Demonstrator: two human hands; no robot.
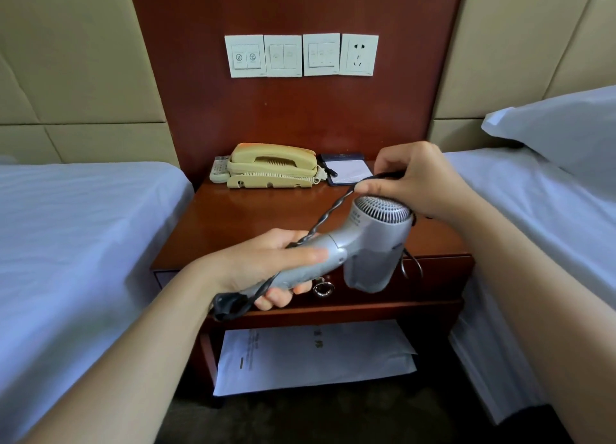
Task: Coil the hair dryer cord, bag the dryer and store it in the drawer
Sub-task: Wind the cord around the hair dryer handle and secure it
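A silver hair dryer [368,240] hangs in front of the nightstand, its grille facing up and its nozzle pointing down. My left hand [266,263] is closed around its handle. The black twisted cord [328,215] runs from the handle up to my right hand [410,180], which pinches it just above the grille. More cord loops behind the dryer body, and a black end of the cord [226,305] sticks out below my left wrist. The nightstand drawer [433,277] is shut, with a ring pull [323,288] on its front. No bag is in view.
On the wooden nightstand [253,217] stand a beige telephone [271,167], a remote [219,170] and a notepad [350,170]. White papers [313,357] lie on the lower shelf. Beds flank both sides; a wall socket [359,55] sits above.
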